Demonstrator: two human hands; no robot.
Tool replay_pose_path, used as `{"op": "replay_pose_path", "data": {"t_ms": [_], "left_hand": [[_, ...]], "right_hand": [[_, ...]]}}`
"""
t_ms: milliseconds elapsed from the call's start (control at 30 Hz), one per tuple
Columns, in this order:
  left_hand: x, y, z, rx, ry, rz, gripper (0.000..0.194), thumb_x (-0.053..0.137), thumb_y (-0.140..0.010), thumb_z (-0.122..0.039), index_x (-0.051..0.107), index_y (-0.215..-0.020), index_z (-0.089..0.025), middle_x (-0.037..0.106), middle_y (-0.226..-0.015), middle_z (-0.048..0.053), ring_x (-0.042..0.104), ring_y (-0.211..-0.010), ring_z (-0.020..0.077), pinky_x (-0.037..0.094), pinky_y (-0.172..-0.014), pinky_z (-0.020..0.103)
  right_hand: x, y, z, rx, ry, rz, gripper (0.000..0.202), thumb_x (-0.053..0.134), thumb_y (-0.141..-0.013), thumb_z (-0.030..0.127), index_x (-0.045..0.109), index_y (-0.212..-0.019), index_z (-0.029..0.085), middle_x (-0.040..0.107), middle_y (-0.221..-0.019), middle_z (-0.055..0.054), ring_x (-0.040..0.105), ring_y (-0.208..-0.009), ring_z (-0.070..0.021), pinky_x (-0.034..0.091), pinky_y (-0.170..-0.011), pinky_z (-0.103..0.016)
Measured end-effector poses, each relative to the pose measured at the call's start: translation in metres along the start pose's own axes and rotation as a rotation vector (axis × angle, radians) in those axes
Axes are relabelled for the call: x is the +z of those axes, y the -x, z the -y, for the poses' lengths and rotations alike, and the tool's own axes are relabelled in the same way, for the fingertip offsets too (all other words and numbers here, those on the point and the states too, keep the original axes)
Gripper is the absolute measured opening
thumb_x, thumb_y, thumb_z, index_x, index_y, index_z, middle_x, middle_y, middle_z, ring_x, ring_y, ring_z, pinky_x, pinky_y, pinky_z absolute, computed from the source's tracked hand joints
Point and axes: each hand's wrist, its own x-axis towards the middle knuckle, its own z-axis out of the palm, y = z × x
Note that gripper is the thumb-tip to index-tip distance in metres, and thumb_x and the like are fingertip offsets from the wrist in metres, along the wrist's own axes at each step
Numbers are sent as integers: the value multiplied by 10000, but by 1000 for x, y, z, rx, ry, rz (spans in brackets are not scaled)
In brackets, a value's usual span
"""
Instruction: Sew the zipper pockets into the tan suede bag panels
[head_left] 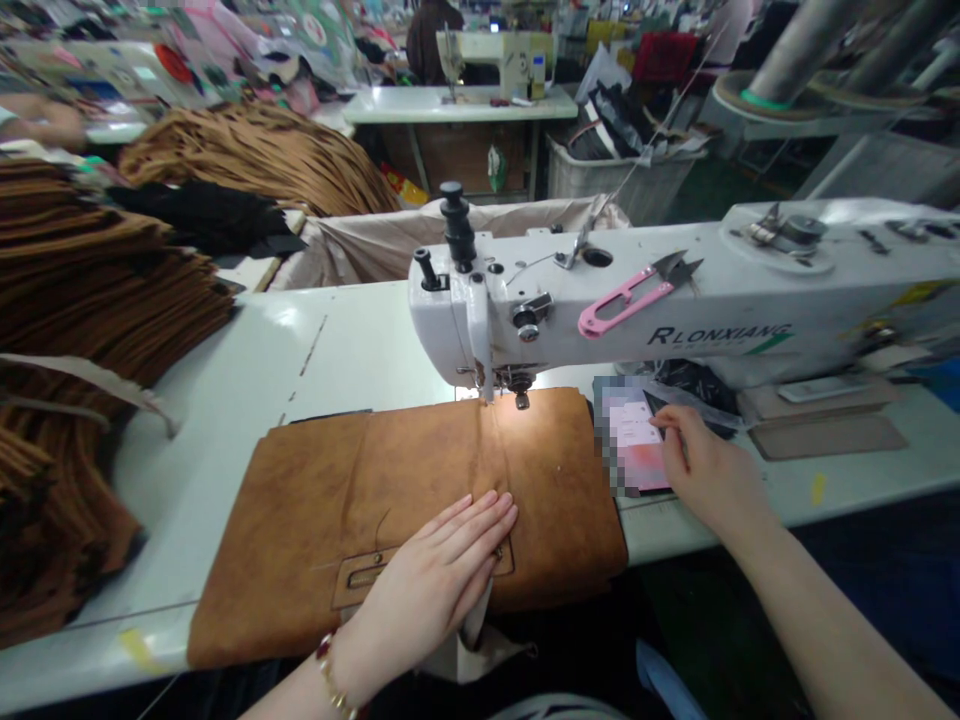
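A brown leather-like piece (300, 510) lies across the table under the needle area of a white sewing machine (675, 300). My left hand (442, 560) rests flat on it, fingers stretched out, partly covering a stitched rectangular patch near its front edge. To the right of the piece, a phone or tablet (637, 450) with a lit screen lies on the table. My right hand (701, 465) is at the screen's right edge, its fingers bent and pressed together; whether anything is between them is too small to tell. Pink thread snips (626, 305) lie on the machine's arm.
Tall stacks of brown pieces (75, 270) stand at the left, with more (255, 155) behind. Flat beige pieces (825, 430) lie at the right. Farther back are another sewing machine (517, 65), a filled bin (622, 185) and a person's arm (45, 122).
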Motion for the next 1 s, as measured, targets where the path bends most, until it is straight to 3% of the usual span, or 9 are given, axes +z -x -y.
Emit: {"op": "replay_pose_path", "data": {"t_ms": [433,800,1000], "left_hand": [[-2,0,-1,-2,-9,6,571,484,-1021,-195,337,-1573,-192,431,-1591,13,409,-1475,169,345,-1252,345],[1,1,1,6,-21,20,588,484,-1018,-195,317,-1582,-196,413,-1602,10,393,-1485,171,349,-1250,349],[1,0,1,-7,3,13,581,488,-1018,-198,331,-1577,-207,443,-1584,16,417,-1471,176,365,-1243,351]], "right_hand": [[-11,15,5,51,-21,15,241,455,-964,214,592,-1161,225,759,-1056,-17,689,-667,-184,420,-577,-315],[-9,18,2,72,-18,15,231,458,-966,235,599,-1149,239,761,-985,0,662,-624,-181,395,-572,-317],[-9,15,2,66,-37,17,245,440,-962,226,595,-1152,230,758,-1058,-16,664,-646,-174,388,-570,-315]]}}
